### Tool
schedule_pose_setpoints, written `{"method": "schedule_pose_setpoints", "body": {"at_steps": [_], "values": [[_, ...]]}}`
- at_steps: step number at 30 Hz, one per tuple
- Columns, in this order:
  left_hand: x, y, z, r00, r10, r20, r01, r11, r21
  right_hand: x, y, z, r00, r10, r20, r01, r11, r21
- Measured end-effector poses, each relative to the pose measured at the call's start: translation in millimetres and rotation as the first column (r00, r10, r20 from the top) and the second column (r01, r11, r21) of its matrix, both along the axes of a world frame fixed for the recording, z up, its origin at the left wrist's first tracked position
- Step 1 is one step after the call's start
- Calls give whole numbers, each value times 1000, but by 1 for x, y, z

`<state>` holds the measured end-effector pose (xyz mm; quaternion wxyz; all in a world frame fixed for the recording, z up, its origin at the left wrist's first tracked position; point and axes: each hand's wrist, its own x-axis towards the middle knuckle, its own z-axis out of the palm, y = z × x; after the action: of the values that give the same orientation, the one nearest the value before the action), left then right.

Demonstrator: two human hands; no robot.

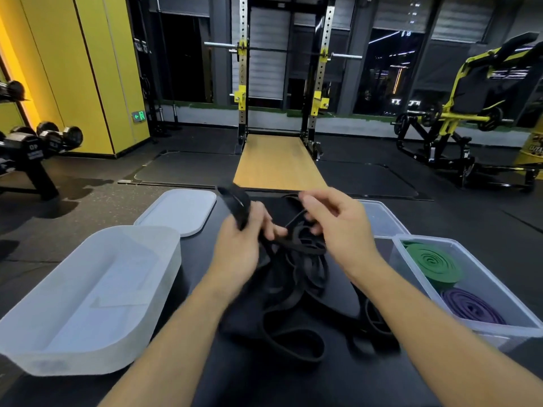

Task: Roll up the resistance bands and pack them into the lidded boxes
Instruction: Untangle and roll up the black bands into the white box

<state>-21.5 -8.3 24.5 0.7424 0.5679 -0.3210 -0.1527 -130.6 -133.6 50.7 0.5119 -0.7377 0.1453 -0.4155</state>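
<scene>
Tangled black bands (293, 292); left hand (244, 245) fingers (276, 230) tight around one, right hand (345, 230) fingers (312, 201) in a pinch on another.

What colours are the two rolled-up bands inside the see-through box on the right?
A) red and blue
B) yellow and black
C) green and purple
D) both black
C: the clear box on the right holds one rolled green band and one rolled purple band.
</scene>
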Motion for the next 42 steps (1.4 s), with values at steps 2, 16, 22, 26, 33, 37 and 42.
{"method": "schedule_pose_setpoints", "body": {"at_steps": [2,16,22,26,33,37,42], "values": [[17,3,10,998,26,-64,-33,994,-105,-8,-3,-25,996,-83,16,85,986,-146],[39,13,13,934,-24,-357,-23,992,-127,20,40,-106,578,-194,-793,-660,461,-594],[51,28,14,906,16,-424,-66,992,-104,-16,-40,-98,339,-593,-730,-430,592,-681],[52,28,5,859,38,-510,-72,996,-47,-28,-54,-82,141,-677,-722,-375,638,-672],[49,20,-16,830,-15,-558,171,958,229,-3,-7,-62,529,-536,-658,-76,742,-666],[48,23,-31,992,42,-119,45,760,648,6,-9,-69,511,-535,-673,-68,756,-651],[36,34,-45,973,-228,32,77,456,887,16,-26,-87,545,-439,-714,-19,846,-533]]}}
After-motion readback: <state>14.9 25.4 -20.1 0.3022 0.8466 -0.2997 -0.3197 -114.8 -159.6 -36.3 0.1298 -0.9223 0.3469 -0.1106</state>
